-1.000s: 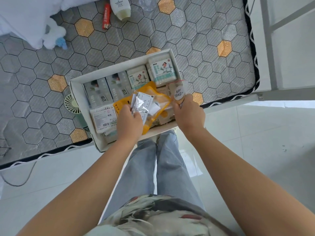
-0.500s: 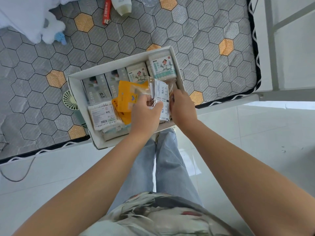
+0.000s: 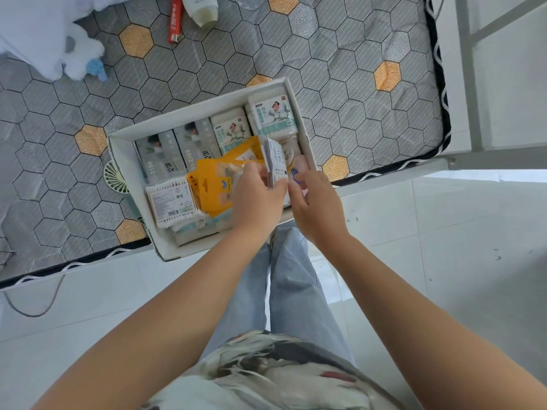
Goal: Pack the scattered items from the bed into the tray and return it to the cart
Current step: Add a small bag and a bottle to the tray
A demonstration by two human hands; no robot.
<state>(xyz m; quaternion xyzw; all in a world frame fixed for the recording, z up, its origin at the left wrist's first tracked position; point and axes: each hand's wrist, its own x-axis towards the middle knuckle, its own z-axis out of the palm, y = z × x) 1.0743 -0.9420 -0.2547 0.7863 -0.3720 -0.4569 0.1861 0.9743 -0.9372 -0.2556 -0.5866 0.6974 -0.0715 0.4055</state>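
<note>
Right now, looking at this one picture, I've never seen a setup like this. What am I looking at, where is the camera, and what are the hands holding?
There is no machine here. A person wears a camera on the head, so you look down along both arms. A white tray sits at the edge of the bed, packed with cotton swab boxes and a yellow pouch. The left hand has small white packets in its grip, upright above the tray. The right hand is close beside them; whether it touches them is unclear. A red lighter and a white bottle lie on the bed beyond the tray.
</note>
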